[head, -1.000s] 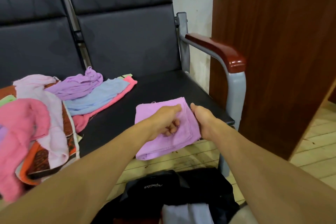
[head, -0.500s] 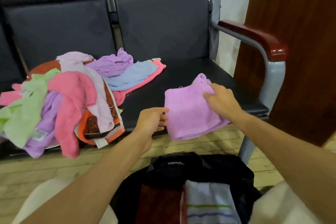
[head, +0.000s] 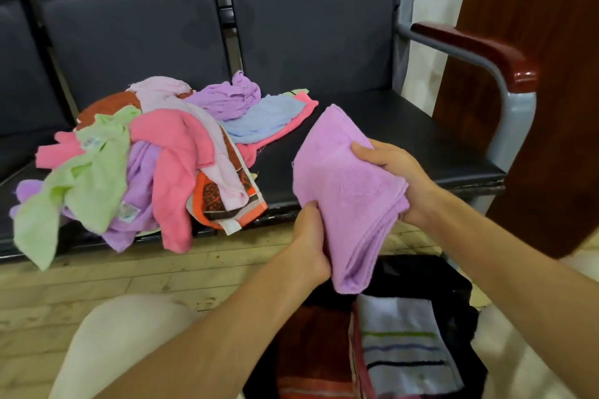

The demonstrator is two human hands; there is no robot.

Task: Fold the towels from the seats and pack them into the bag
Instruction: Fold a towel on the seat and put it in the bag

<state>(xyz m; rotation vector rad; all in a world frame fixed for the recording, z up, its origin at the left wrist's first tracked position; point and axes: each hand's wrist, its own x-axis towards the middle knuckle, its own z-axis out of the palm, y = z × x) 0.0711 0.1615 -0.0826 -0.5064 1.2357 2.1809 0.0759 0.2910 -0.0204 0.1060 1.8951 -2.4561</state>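
Above the bag [head: 453, 288], both hands grip the folded purple towel [head: 343, 191].

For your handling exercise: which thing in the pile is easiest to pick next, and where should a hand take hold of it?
Take the pink towel lying on top of the pile. Grip the raised hump near its upper end, coming from above: it lies over the other towels, nothing covers that part, and its lower end hangs free past the seat edge, so it should lift clear.

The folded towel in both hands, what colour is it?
Plain lilac-purple towel, no pattern, seen best in the head view.
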